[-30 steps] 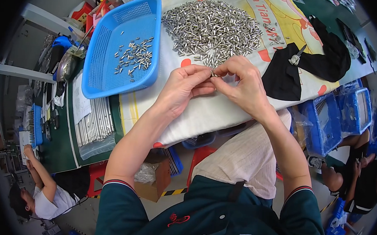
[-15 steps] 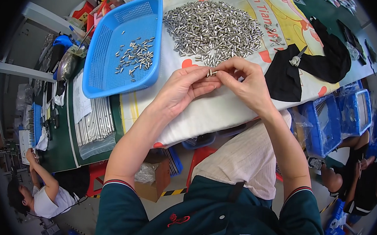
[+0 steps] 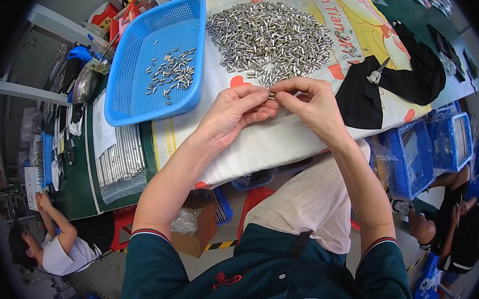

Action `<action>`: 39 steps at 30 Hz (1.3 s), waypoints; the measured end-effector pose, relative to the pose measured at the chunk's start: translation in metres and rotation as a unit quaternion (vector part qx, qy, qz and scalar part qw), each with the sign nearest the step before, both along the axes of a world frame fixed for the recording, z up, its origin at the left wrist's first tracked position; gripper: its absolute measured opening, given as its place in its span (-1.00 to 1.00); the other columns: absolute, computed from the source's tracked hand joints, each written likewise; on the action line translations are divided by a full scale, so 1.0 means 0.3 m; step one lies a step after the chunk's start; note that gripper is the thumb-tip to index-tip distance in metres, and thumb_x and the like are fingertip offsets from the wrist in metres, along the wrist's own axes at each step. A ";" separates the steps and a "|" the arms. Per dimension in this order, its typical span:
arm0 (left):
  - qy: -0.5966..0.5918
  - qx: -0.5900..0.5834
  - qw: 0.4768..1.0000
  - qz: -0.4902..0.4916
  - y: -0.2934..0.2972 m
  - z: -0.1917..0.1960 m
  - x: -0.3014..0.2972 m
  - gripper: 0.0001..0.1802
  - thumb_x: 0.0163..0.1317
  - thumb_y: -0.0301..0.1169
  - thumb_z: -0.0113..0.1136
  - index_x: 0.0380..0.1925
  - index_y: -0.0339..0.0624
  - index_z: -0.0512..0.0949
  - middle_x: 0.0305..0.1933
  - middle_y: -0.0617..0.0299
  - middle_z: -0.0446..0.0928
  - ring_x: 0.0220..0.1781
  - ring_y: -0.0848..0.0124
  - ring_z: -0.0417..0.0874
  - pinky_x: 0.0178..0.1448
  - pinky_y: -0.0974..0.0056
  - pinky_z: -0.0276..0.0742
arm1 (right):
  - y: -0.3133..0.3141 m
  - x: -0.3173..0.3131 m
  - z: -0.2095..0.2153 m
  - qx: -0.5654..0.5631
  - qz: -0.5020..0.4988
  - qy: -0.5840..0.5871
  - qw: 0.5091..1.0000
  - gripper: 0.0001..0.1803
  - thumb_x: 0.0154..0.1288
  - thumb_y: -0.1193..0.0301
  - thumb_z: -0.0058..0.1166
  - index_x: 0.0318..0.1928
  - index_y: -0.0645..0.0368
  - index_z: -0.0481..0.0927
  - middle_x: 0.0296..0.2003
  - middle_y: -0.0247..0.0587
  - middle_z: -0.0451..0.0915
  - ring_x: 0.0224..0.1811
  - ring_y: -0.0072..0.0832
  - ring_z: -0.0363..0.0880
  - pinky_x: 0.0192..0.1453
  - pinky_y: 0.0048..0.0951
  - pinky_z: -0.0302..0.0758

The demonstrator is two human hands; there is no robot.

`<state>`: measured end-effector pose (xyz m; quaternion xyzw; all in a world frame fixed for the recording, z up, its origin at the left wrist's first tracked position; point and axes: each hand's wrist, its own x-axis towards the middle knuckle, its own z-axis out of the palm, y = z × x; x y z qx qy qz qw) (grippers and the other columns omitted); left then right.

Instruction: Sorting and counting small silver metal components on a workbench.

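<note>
My left hand [image 3: 235, 111] and my right hand [image 3: 308, 105] meet over the near part of the cloth. Pinched between their fingertips is a small metal pin [image 3: 271, 96], short and shiny; whether there is more than one I cannot tell. Just beyond my fingers spreads a large heap of short silvery metal pins [image 3: 272, 38]. To the left stands a blue perforated plastic basket [image 3: 123, 80], tilted in view, with a smaller scatter of the same pins [image 3: 173, 71] on its bottom.
A patterned cloth [image 3: 233, 163] covers the table. On its right lie a black cloth [image 3: 360, 105] and a small pointed blade [image 3: 379, 70]. Long metal rods [image 3: 119, 166] lie left of the basket. Blue bins [image 3: 411, 161] stand at lower right. Two people sit nearby, left and right.
My fingertips have drawn closer together around the metal pin, which shows less now. The person at the left has shifted their arms slightly.
</note>
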<state>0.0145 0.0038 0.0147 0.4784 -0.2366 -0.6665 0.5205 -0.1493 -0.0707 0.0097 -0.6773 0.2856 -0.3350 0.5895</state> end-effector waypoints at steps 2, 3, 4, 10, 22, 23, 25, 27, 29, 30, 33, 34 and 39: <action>-0.001 0.000 1.000 0.000 0.000 0.001 0.000 -0.78 0.24 -0.42 0.09 -0.19 -0.35 0.50 -0.31 0.06 0.59 -0.32 0.46 0.64 -0.17 0.47 0.61 | 0.000 0.000 0.005 -0.002 0.000 0.007 1.000 -0.83 0.07 0.48 0.08 -0.31 0.29 0.64 -0.47 -0.30 0.61 -0.43 -0.67 0.49 -0.28 -0.61 0.44; -0.001 0.001 1.000 0.000 0.000 0.001 0.000 -0.78 0.24 -0.42 0.09 -0.19 -0.35 0.50 -0.31 0.07 0.59 -0.32 0.46 0.64 -0.18 0.47 0.61 | 0.000 0.000 0.008 -0.003 0.000 0.013 1.000 -0.82 0.07 0.48 0.08 -0.31 0.29 0.64 -0.47 -0.30 0.61 -0.43 -0.67 0.49 -0.28 -0.61 0.44; -0.001 0.001 1.000 -0.001 0.000 -0.001 0.001 -0.78 0.24 -0.42 0.09 -0.19 -0.35 0.50 -0.31 0.07 0.59 -0.32 0.46 0.64 -0.18 0.47 0.61 | 0.001 0.001 0.007 -0.003 -0.001 0.013 1.000 -0.82 0.07 0.48 0.08 -0.31 0.29 0.64 -0.47 -0.30 0.61 -0.43 -0.67 0.49 -0.28 -0.61 0.44; -0.004 -0.003 1.000 0.003 0.001 0.000 -0.006 -0.81 0.25 -0.41 0.08 -0.23 -0.30 0.50 -0.37 0.14 0.59 -0.40 0.52 0.62 -0.26 0.51 0.59 | 0.005 0.007 0.002 0.022 -0.008 0.015 1.000 -0.82 0.07 0.47 0.10 -0.32 0.30 0.64 -0.48 -0.31 0.60 -0.44 -0.68 0.47 -0.29 -0.61 0.44; -0.037 -0.028 0.998 -0.043 0.004 -0.013 0.003 -0.76 0.28 -0.36 0.05 -0.21 -0.35 0.51 -0.37 0.17 0.58 -0.40 0.54 0.59 -0.28 0.51 0.54 | -0.006 -0.003 0.008 0.014 0.006 0.029 0.999 -0.82 0.03 0.45 0.12 -0.37 0.31 0.63 -0.52 -0.31 0.59 -0.48 -0.68 0.44 -0.34 -0.60 0.41; -0.039 -0.025 0.998 -0.041 0.003 -0.011 0.002 -0.75 0.28 -0.36 0.05 -0.21 -0.35 0.51 -0.37 0.17 0.58 -0.40 0.54 0.59 -0.28 0.51 0.54 | -0.007 -0.003 0.014 0.015 0.007 0.039 0.999 -0.82 0.02 0.45 0.12 -0.38 0.31 0.63 -0.53 -0.31 0.59 -0.48 -0.69 0.43 -0.34 -0.60 0.41; -0.042 -0.023 0.998 -0.039 0.003 -0.008 0.003 -0.75 0.28 -0.36 0.05 -0.21 -0.35 0.51 -0.37 0.17 0.58 -0.40 0.54 0.59 -0.28 0.51 0.54 | -0.009 -0.003 0.019 0.015 0.007 0.048 0.999 -0.82 0.02 0.45 0.12 -0.38 0.31 0.63 -0.53 -0.31 0.59 -0.49 -0.69 0.43 -0.34 -0.60 0.41; -0.035 -0.023 0.999 -0.034 0.003 -0.006 0.005 -0.76 0.28 -0.36 0.05 -0.22 -0.35 0.51 -0.37 0.17 0.58 -0.40 0.54 0.59 -0.28 0.50 0.54 | -0.014 -0.001 0.022 0.015 0.014 0.044 0.999 -0.83 0.02 0.44 0.13 -0.39 0.31 0.63 -0.54 -0.31 0.59 -0.48 -0.68 0.44 -0.35 -0.60 0.41; -0.032 -0.024 0.999 -0.033 0.001 -0.009 0.004 -0.76 0.28 -0.36 0.05 -0.21 -0.35 0.51 -0.37 0.17 0.58 -0.40 0.54 0.59 -0.28 0.50 0.55 | -0.010 -0.003 0.030 0.015 0.012 0.041 0.999 -0.83 0.03 0.44 0.13 -0.40 0.31 0.63 -0.54 -0.31 0.59 -0.48 -0.68 0.45 -0.34 -0.59 0.42; -0.030 -0.023 0.999 -0.031 0.001 -0.010 0.005 -0.76 0.28 -0.36 0.05 -0.21 -0.35 0.51 -0.37 0.16 0.58 -0.40 0.54 0.59 -0.28 0.50 0.55 | -0.007 -0.002 0.035 0.016 0.012 0.038 0.999 -0.83 0.03 0.43 0.14 -0.40 0.31 0.63 -0.55 -0.31 0.59 -0.48 -0.68 0.46 -0.34 -0.59 0.42; -0.027 -0.028 0.998 -0.041 -0.005 -0.016 0.003 -0.76 0.27 -0.36 0.06 -0.22 -0.34 0.52 -0.38 0.17 0.58 -0.41 0.54 0.59 -0.27 0.49 0.55 | -0.015 -0.006 0.019 -0.035 0.017 0.042 0.998 -0.86 0.08 0.43 0.15 -0.38 0.27 0.62 -0.52 -0.42 0.57 -0.49 -0.78 0.42 -0.42 -0.69 0.33; -0.024 -0.019 0.999 -0.034 -0.001 -0.014 0.006 -0.77 0.26 -0.36 0.08 -0.23 -0.33 0.51 -0.38 0.16 0.58 -0.40 0.54 0.59 -0.27 0.50 0.56 | -0.017 -0.005 0.017 -0.050 0.014 0.052 0.997 -0.86 0.08 0.43 0.16 -0.40 0.27 0.62 -0.52 -0.43 0.57 -0.49 -0.78 0.42 -0.43 -0.69 0.34; -0.020 -0.012 0.999 -0.022 0.003 -0.026 0.014 -0.77 0.24 -0.35 0.10 -0.22 -0.31 0.50 -0.36 0.16 0.59 -0.39 0.54 0.60 -0.27 0.50 0.56 | -0.078 -0.030 0.029 -0.182 -0.105 0.104 0.972 -0.88 -0.06 0.45 0.11 -0.49 0.25 0.60 -0.58 -0.20 0.58 -0.53 -0.43 0.55 -0.37 -0.44 0.46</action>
